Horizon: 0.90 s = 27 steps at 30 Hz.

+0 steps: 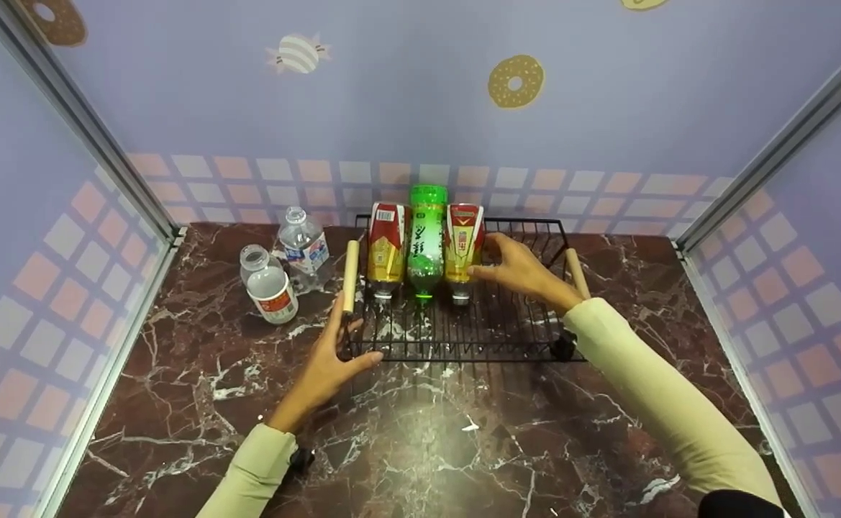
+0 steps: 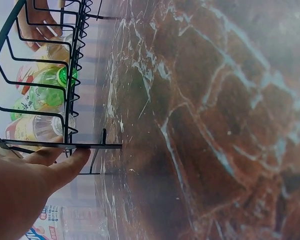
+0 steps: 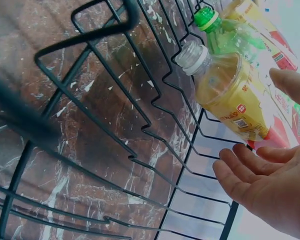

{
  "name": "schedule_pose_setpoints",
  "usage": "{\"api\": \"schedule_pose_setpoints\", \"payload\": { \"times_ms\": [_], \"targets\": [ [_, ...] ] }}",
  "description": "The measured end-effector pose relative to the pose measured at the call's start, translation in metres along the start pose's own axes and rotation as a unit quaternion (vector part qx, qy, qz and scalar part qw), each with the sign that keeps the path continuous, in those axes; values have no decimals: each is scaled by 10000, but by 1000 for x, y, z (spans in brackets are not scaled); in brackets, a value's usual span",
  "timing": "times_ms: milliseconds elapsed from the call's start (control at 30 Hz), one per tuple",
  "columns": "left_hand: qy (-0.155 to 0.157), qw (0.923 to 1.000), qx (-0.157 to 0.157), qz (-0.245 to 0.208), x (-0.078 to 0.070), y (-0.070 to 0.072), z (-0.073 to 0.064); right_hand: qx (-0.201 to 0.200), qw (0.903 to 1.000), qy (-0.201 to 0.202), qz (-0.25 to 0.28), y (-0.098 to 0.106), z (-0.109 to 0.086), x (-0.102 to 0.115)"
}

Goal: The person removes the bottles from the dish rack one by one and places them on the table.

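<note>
The red and yellow bottle by the right hand, whose fingers were wide, had a clear neck and leaned neck-down in the black rack, which the left hand held.

The surface is glossy, dark reddish-brown and marble-patterned, with white veins. A black wire rack stands directly on it towards the back; to its left, two clear bottles, one red-labelled, one blue-and-white-labelled, stand upright.
</note>
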<state>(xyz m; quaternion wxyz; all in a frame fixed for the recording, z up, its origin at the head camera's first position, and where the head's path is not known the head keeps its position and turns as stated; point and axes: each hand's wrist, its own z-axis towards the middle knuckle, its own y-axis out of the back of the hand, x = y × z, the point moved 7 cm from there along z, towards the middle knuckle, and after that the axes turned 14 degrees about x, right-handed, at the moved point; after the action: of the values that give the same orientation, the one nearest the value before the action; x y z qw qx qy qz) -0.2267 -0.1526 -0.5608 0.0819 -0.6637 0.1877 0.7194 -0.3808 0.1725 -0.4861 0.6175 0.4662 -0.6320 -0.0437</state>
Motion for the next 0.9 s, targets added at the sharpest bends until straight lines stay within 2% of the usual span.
{"api": "schedule_pose_setpoints", "payload": {
  "times_ms": [367,733,900],
  "targets": [
    [-27,9999,44,103,-2,1,0,176,9998,-87,-21,-8,13,-5],
    [-59,9999,76,-39,-4,1,-1,404,9979,187,478,-11,25,0],
    [-67,9999,124,-78,-3,0,0,472,9959,188,751,-12,27,-1]
  ]
}}
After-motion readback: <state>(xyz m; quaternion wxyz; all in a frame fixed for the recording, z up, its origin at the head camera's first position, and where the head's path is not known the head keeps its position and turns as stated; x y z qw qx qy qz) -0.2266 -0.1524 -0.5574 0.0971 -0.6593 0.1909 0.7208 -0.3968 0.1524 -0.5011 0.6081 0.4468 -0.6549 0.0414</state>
